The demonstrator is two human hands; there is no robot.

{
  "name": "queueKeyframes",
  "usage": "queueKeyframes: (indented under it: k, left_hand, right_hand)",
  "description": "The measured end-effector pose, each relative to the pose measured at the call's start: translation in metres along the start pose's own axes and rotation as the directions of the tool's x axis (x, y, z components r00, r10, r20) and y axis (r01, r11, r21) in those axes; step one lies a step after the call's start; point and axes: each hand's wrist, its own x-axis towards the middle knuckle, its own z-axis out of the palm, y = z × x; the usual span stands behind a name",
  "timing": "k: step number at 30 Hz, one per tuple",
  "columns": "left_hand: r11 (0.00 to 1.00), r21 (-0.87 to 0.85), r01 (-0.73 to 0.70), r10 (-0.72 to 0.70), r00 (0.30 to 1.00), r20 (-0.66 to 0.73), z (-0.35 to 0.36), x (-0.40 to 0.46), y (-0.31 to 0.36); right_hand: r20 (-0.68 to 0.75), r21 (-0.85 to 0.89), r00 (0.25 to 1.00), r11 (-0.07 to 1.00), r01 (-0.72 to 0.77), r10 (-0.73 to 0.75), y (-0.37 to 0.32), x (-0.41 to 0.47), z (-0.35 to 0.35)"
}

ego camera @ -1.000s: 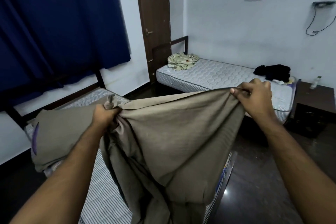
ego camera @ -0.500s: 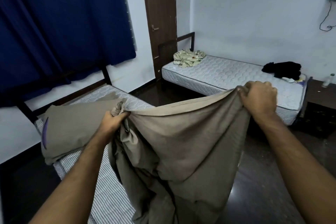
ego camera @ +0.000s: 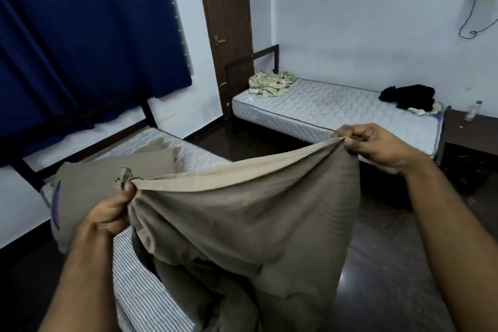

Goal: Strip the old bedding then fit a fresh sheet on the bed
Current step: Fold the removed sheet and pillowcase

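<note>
The near bed point(ego camera: 151, 291) shows its bare striped mattress, so the stripping looks done, and the taupe sheet point(ego camera: 242, 224) is not yet fitted: it hangs in the air over the bed's edge, a matching pillow point(ego camera: 107, 178) lying behind it. Against a second ago, the hemmed top edge is stretched tauter and flatter. The left hand point(ego camera: 107, 215) and right hand point(ego camera: 377, 145) pinch its ends, fingers clamped.

A single head-worn wide-angle view looks forward and down, close over the near bed point(ego camera: 151, 291), taking in the far bed point(ego camera: 336, 108) and, seemingly, a door point(ego camera: 223, 21).
</note>
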Motion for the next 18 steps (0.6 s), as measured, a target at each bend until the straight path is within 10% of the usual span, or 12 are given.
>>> queueKeyframes:
  k: [2, 5, 8, 14, 18]
  left_hand:
    - [0.998, -0.070, -0.003, -0.001, 0.998, -0.059, 0.019, 0.002, -0.004]
    - [0.957, 0.291, 0.008, 0.105, 0.923, -0.371, 0.060, 0.025, -0.015]
    - [0.930, 0.358, -0.077, 0.264, 0.820, -0.507, 0.077, 0.049, -0.026]
    - [0.917, 0.385, -0.103, 0.280, 0.853, -0.440, 0.132, 0.051, -0.046]
    - [0.858, 0.449, -0.248, 0.348, 0.925, -0.153, 0.196, 0.031, -0.058]
  right_hand:
    - [-0.135, 0.141, 0.985, 0.986, -0.089, 0.108, 0.014, 0.008, 0.002]
    - [-0.547, -0.353, 0.822, 0.845, -0.401, 0.161, 0.039, 0.038, 0.003]
    - [-0.657, -0.477, 0.750, 0.727, -0.493, 0.077, 0.040, 0.056, 0.016]
    - [-0.397, -0.650, 0.904, 0.744, -0.155, -0.158, 0.011, 0.052, 0.097]
    - [-0.097, -0.439, 0.983, 0.893, 0.097, -0.154, -0.003, 0.045, 0.167]
